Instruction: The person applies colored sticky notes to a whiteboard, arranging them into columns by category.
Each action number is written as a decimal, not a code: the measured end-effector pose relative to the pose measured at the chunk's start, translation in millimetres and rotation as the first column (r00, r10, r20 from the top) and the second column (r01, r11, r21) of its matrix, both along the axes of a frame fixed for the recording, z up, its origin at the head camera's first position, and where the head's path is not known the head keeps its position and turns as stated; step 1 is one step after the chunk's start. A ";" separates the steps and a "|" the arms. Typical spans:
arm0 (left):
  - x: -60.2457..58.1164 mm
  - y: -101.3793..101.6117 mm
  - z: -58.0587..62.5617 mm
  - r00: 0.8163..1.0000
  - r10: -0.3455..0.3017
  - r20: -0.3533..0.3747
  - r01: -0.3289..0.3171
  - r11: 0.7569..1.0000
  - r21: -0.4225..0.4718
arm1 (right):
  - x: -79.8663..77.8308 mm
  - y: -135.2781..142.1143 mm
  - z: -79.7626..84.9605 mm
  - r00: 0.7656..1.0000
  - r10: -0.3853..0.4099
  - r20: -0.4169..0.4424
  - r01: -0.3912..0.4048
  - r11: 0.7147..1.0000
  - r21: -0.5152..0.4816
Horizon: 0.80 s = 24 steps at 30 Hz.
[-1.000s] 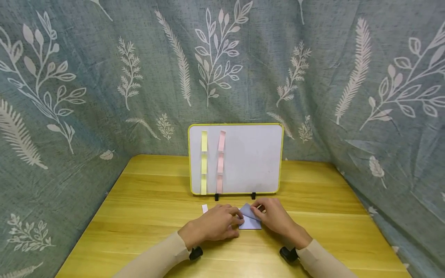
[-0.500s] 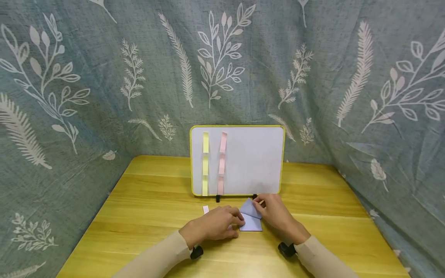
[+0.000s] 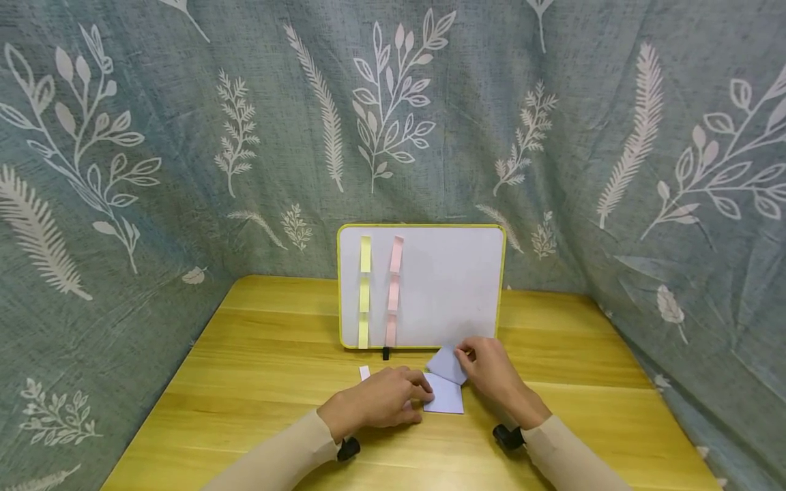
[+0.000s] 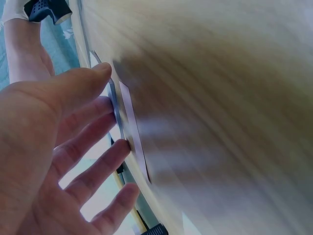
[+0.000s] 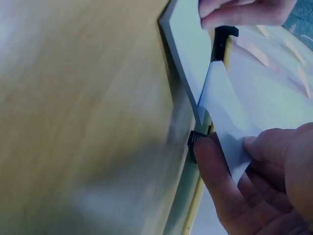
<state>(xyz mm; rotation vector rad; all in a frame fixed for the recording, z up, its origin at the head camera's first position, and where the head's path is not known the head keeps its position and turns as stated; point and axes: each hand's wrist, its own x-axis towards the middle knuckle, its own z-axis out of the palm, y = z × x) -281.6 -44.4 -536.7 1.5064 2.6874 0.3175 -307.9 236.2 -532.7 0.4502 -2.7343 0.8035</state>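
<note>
A pale lilac sticky note pad (image 3: 443,394) lies on the wooden table in front of the whiteboard. My left hand (image 3: 383,397) rests at its left side, fingers extended and fingertips pressing on the pad. Between thumb and index finger, my right hand (image 3: 494,372) pinches the top sheet, a lilac sticky note (image 3: 447,365). In the right wrist view this sheet (image 5: 226,115) is lifted and bent, its far corner overlapping the end of the pad (image 5: 188,46). A thin pinkish strip (image 4: 134,129) lies beside the left fingers, mostly hidden in the head view.
A yellow-framed whiteboard (image 3: 451,286) stands at the back on black feet (image 3: 385,353). Columns of yellow strips (image 3: 365,293) and pink strips (image 3: 394,293) hang on its left half. A white paper piece (image 3: 365,372) lies left of the pad. Patterned curtains (image 3: 276,136) surround the table.
My right hand has moved away toward the whiteboard, pulling the top sticky note farther up and off the pad. My left hand has stayed at the pad's left side.
</note>
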 end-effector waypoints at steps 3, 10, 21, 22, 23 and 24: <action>5.5 1.4 9.4 1.000 0.015 0.018 -0.015 1.000 -0.012 | 0.0 3.8 2.4 1.000 -0.016 -0.003 0.016 1.000 -0.006; 7.6 0.0 9.4 1.000 0.018 -0.008 -0.018 0.999 -0.033 | 3.5 8.5 7.7 0.996 -0.035 -0.076 0.032 0.998 -0.045; 10.7 2.5 10.9 0.999 0.037 -0.004 -0.037 0.997 -0.075 | 8.1 10.6 31.0 0.975 -0.116 -0.189 0.095 0.988 -0.118; 10.9 2.3 11.9 0.999 0.041 0.001 -0.041 0.996 -0.075 | 7.8 10.6 32.8 0.970 -0.118 -0.211 0.094 0.988 -0.121; 11.4 2.1 13.2 0.999 0.048 0.011 -0.047 0.996 -0.072 | 7.1 10.6 34.6 0.967 -0.118 -0.228 0.088 0.987 -0.136; 11.5 1.8 13.7 0.998 0.053 0.020 -0.052 0.996 -0.066 | 6.4 10.5 36.5 0.964 -0.112 -0.239 0.075 0.984 -0.159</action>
